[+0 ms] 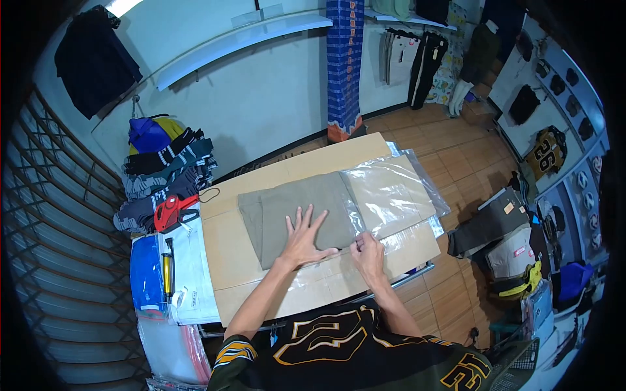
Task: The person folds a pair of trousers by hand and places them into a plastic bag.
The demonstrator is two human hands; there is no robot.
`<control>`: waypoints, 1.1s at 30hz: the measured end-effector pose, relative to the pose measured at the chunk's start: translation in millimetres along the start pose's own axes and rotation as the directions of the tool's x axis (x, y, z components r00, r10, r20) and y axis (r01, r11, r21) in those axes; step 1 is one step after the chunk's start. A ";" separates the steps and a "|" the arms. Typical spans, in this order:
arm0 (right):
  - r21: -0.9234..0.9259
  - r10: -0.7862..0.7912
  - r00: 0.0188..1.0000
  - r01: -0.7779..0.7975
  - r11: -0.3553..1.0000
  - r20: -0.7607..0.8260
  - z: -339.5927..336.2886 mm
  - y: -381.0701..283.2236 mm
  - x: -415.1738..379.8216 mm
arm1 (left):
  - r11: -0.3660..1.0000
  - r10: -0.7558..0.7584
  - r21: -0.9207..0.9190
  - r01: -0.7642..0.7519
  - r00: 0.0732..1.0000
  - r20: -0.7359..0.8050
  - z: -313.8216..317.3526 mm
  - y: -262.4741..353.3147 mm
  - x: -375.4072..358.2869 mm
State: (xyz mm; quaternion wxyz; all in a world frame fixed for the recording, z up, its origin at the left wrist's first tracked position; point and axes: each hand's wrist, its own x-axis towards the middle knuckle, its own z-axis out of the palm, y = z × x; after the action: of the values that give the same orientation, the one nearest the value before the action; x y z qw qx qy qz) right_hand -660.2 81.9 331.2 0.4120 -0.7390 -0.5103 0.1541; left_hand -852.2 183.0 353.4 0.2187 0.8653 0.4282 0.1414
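Note:
Folded khaki trousers [297, 195] lie flat on a cardboard sheet [228, 287] in front of me. Their right end meets the mouth of a clear plastic bag [391, 189], which spreads out to the right over the cardboard. My left hand [303, 240] rests on the cloth with its fingers spread. Close by, my right hand [368, 256] is closed at the near corner where cloth and bag meet, pinching the edge of the plastic bag. The exact layers between its fingertips are hidden.
A red price-label gun [175, 214] lies left of the cardboard, near stacked folded clothes [163, 166]. A yellow-and-black hand pump [168, 270] sits on white packaging. At right, more trousers [495, 218] are piled. A blue-wrapped pillar [344, 65] stands behind the table.

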 end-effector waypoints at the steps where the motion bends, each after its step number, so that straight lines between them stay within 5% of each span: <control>1: -0.001 0.004 1.000 -0.004 1.000 -0.016 -0.4 0.2 -0.6 | 0.990 0.022 -0.139 -0.024 1.000 -0.017 -7.8 -6.0 -2.0; 5: -0.019 0.010 0.998 -0.011 1.000 -0.062 -3.7 -3.7 -1.5 | 0.984 -0.157 -0.111 0.137 0.968 -0.197 -32.0 -32.4 -28.7; 7: -0.010 0.018 0.997 -0.019 1.000 -0.070 -3.9 -4.7 -1.8 | 0.929 -0.355 -0.076 0.362 0.817 -0.454 -27.0 -52.2 -43.5; 10: 0.003 0.022 0.997 -0.022 1.000 -0.072 -5.8 -9.7 -2.7 | 0.898 -0.438 -0.256 0.357 0.777 -0.452 -4.7 -68.4 -57.4; 28: 0.125 0.011 0.999 -0.005 0.992 -0.047 -9.7 -11.7 -6.0 | 0.944 -0.271 -0.277 0.179 0.899 -0.344 53.1 27.5 -11.3; 30: 0.118 0.021 0.999 -0.017 0.993 -0.035 -14.0 -12.1 -6.8 | 0.851 -0.211 -0.519 0.077 0.956 -0.203 45.8 28.5 -4.4; 33: 0.161 0.028 0.999 -0.024 0.987 -0.023 -22.2 -8.6 -5.4 | 0.884 -0.105 -0.466 0.036 0.987 -0.122 22.8 14.0 -3.6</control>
State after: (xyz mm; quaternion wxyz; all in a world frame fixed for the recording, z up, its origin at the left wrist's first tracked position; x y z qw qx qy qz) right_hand -653.6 68.3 350.4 0.4745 -0.7119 -0.4814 0.1905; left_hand -835.0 166.7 340.5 0.3918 0.7597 0.4282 0.2932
